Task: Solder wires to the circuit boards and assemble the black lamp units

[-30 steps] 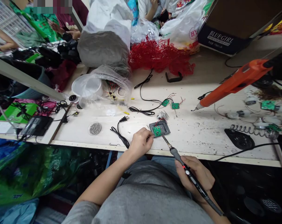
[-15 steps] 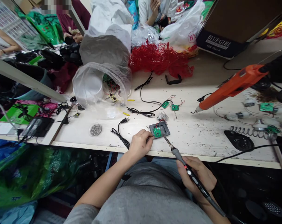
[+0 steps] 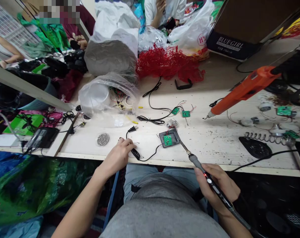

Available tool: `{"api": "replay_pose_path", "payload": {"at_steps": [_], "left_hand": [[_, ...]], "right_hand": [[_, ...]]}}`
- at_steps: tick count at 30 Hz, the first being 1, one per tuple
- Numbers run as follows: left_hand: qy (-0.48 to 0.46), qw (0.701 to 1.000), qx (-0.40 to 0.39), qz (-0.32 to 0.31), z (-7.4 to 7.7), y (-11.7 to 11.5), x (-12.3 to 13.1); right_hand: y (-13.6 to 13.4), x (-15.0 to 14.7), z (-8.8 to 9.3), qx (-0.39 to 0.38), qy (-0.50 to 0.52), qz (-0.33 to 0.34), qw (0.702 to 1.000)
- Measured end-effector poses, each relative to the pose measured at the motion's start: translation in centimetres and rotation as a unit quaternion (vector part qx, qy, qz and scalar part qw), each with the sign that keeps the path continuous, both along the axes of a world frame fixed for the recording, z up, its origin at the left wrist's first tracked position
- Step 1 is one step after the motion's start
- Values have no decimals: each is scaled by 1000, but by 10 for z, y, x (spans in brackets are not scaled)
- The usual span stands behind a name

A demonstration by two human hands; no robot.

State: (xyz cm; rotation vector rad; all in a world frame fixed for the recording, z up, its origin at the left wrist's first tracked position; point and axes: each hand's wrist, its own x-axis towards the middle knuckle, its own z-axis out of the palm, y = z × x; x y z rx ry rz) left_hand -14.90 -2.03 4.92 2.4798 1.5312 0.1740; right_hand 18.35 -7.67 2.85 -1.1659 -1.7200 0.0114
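My right hand [image 3: 220, 181] grips a soldering iron [image 3: 214, 188] with a small red light. The iron's tip is close to the right edge of a dark grey holder [image 3: 176, 135]. Inside that holder sits a green circuit board [image 3: 167, 140] with red wires at its top. A black power cord [image 3: 135, 154] lies bundled to the left, its plug [image 3: 133, 128] pointing away from me. One strand of it runs to the holder's left side. My left hand [image 3: 121, 151] is closed over the bundle, fingers curled; it hides part of the cord.
A dish of solder-coloured bits [image 3: 102, 139] stands at left. An orange electric screwdriver [image 3: 244, 91] hangs at right, near a metal spring [image 3: 266, 138]. Two loose circuit boards [image 3: 186, 114] lie beyond the holder. Behind are a plastic bag [image 3: 125, 82], red netting [image 3: 164, 62] and other people.
My left hand has left the holder and moved left onto the cord bundle. My right hand has drawn the soldering iron slightly right. The cord strand beside the holder is now uncovered.
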Motion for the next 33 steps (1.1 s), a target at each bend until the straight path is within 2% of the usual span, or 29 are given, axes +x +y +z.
{"api": "replay_pose_path", "payload": {"at_steps": [2, 5, 8, 11, 14, 21, 24, 30, 33], "left_hand": [[17, 999, -6, -26, 0, -4, -1], [20, 999, 11, -29, 1, -1, 2], [-21, 999, 27, -40, 12, 10, 1], [-73, 995, 50, -44, 31, 25, -1], [-109, 991, 71, -22, 53, 42, 0], [-252, 966, 46, 42, 104, 83, 22], [-308, 949, 45, 53, 124, 98, 32], [-370, 924, 50, 84, 151, 115, 37], [-412, 904, 73, 94, 174, 117, 32]], "right_hand": [[0, 0, 0, 1, 4, -5, 1000], [-1, 1, -1, 5, 9, -13, 1000], [-1, 5, -3, 17, 12, -32, 999], [-2, 12, -6, 29, 30, -73, 996], [-4, 18, -10, 26, 58, -108, 992], [-6, 24, -15, 60, 70, -119, 989], [-9, 23, -13, 41, 73, -138, 987], [-9, 25, -9, 48, 71, -137, 987], [-12, 31, -14, 30, 76, -138, 987]]}}
